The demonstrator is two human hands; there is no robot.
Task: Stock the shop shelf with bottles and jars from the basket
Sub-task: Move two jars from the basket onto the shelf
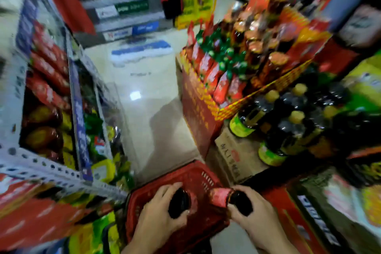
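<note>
A red plastic basket (198,173) sits on the floor at the bottom centre. My left hand (158,210) is over the basket and grips a dark bottle (179,202). My right hand (251,218) is just right of the basket and holds another dark bottle with a red label (221,197) by its dark lower end, lying nearly level. The picture is motion-blurred.
A shelf (49,167) with red and yellow packets runs along the left. On the right, a red display box (198,109) holds bottles and sachets, with dark yellow-capped bottles (288,121) on cartons (233,154) beside it. A pale tiled aisle (148,93) runs ahead.
</note>
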